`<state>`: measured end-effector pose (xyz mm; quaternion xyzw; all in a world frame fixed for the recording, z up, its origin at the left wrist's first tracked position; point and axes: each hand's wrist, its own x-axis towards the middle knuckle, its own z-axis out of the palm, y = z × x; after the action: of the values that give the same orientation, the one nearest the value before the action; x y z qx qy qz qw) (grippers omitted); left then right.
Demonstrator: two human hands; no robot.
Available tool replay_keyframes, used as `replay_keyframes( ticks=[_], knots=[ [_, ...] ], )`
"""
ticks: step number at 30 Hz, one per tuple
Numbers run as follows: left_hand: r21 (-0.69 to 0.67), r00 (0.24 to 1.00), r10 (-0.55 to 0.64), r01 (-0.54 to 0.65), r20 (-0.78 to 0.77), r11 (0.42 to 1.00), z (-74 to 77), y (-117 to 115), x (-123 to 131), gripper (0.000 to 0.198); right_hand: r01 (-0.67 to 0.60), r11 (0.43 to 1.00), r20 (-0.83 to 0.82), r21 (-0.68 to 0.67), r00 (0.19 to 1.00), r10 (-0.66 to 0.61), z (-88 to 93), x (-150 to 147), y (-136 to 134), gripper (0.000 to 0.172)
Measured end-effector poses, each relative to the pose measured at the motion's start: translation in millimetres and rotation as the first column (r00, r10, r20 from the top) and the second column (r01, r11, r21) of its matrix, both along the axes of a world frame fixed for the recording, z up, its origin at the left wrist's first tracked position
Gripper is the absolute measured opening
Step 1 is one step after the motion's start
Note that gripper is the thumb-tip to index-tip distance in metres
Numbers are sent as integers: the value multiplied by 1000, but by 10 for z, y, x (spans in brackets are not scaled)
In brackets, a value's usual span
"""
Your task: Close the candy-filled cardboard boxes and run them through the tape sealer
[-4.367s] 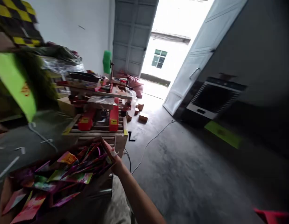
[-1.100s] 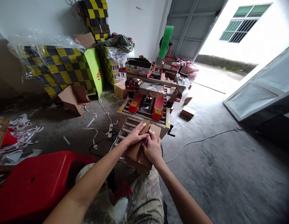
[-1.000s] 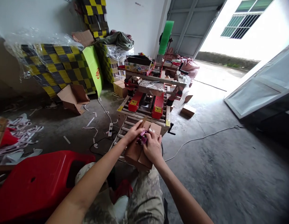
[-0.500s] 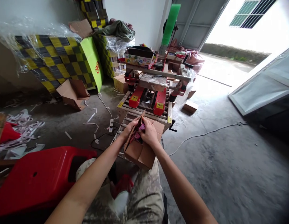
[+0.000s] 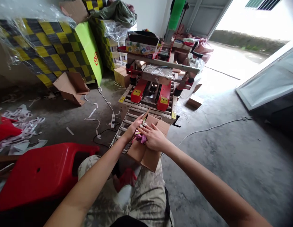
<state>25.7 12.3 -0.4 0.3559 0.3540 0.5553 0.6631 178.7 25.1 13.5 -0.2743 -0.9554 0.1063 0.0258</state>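
Note:
A small open cardboard box [image 5: 149,158] rests at the near end of the roller conveyor, just in front of my knees. Its flaps stand up or fold outward. Pink-purple wrapped pieces [image 5: 141,139] show inside, too small to name. At the left side, my left hand [image 5: 133,128] grips the raised flap, fingers partly hidden behind it. My right hand [image 5: 155,137] lies palm down over the box opening, fingers stretched out and touching the contents. Whatever lies beneath the palm is hidden.
Ahead stands a red-armed carton-sealing machine [image 5: 164,97] on the conveyor rollers [image 5: 124,129]. A red plastic stool [image 5: 49,170] is at my left. Yellow-black cartons [image 5: 54,47] are stacked behind. A power strip [image 5: 112,121] and a cable [image 5: 208,129] lie on the floor.
My right hand has gone from curled fingers at the pink pieces to lying flatter, with fingers extended over the box. The left hand stays on the flap. The view has tilted slightly downward.

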Motion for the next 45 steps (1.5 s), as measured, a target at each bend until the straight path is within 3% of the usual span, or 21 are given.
replay_keyframes(
  ticks=[4,7,11,13,16,23,25,29,32,34,36,38,40,42,45],
  knots=[
    [70,980,53,-40,-191,997,-32,29,2,53,87,994,-6,72,996,-87,-94,-138,-67,54],
    [38,984,29,-22,-175,999,-41,57,21,61,100,994,-64,50,993,-97,-124,-98,-82,58],
    [27,991,50,-47,-125,999,-36,70,52,62,207,978,-393,40,903,-175,-141,39,-131,68],
    [56,990,63,-57,-125,997,-32,65,54,59,289,956,-483,41,844,-235,-152,74,-178,49],
    [122,991,38,-22,-130,992,-21,58,46,57,292,955,-381,45,889,-254,-154,59,-233,20],
    [156,981,-8,39,-191,987,-27,35,39,56,131,991,-182,2,975,-129,38,-12,-241,21],
    [180,953,20,36,-302,983,-44,33,53,57,96,995,-122,-25,988,-98,64,-23,-225,16],
    [222,730,125,37,-672,974,-94,51,69,63,190,981,-241,-48,951,-196,-34,-61,-204,15],
    [248,644,127,100,-754,964,-136,60,61,68,299,952,-395,-62,869,-299,-134,-41,-253,11],
    [279,633,139,128,-761,952,-151,46,68,67,371,922,-574,-107,734,-362,-176,10,-302,11],
    [277,554,149,155,-819,948,-148,8,110,63,435,876,-747,-208,507,-429,-209,69,-330,11],
    [235,388,145,193,-910,953,-124,-43,189,56,472,816,-811,-334,297,-504,-244,109,-311,11],
    [189,203,147,204,-968,961,-90,-91,285,51,493,758,-800,-427,184,-571,-273,116,-247,12],
    [161,79,148,184,-986,970,-61,-117,367,50,514,730,-780,-451,171,-602,-284,97,-173,12],
    [142,22,141,166,-990,976,-38,-105,409,49,543,713,-757,-444,199,-623,-256,61,-160,12]
  ],
)
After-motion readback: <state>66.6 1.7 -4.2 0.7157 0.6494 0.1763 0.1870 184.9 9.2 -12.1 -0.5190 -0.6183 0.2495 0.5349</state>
